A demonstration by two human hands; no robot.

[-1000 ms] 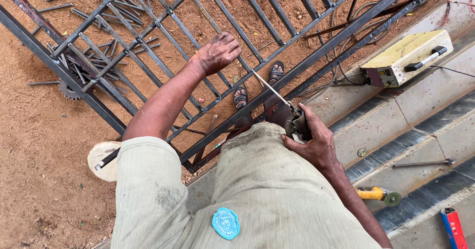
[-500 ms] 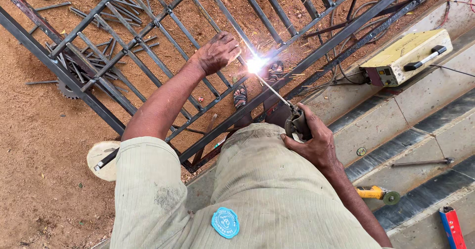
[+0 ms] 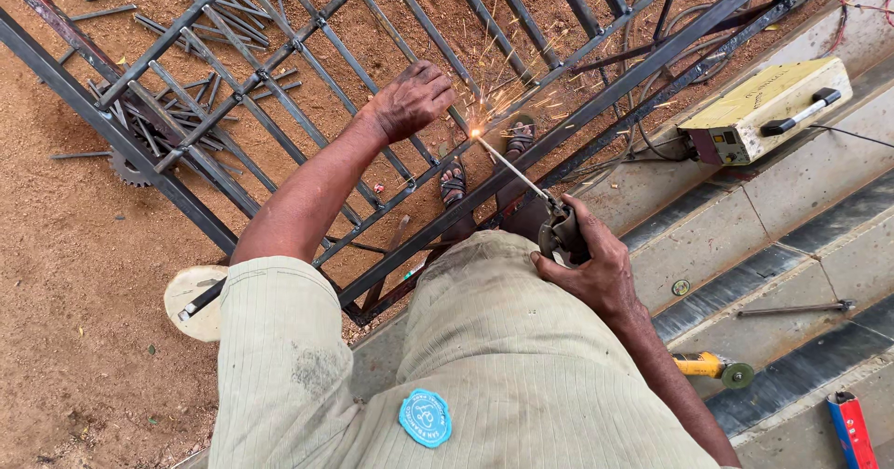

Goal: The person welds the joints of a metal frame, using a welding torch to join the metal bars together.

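Sparks are now being thrown where half a second ago a white glare was seen, and a second ago nothing was lit at all; neither hand has been shifted.

The right hand (image 3: 596, 269) is closed tight around the dark electrode holder (image 3: 559, 231), from which the thin welding rod (image 3: 512, 169) is run up to the glowing tip on the dark steel gate frame of bars and rails (image 3: 605, 106), laid flat over the reddish dirt ground (image 3: 84, 273). The left hand (image 3: 410, 101) is pressed palm-down, fingers curled, on a bar just beside the arc.

Plenty of risk is carried here. Both hands are bare, so burns could be taken from the spray, the left hand being nearest to it. The sandalled feet (image 3: 484, 166) are planted right under the sparks, toes uncovered. No face shield can be seen from this view, though whether one is worn cannot be told. Should the rod be held too long, it could be stuck fast to the bar. Cables from the pale yellow welding box (image 3: 764, 106) are trailed through the frame and could be snagged. The yellow-handled angle grinder (image 3: 712, 368) lies on the grey concrete steps (image 3: 792, 245), well apart.
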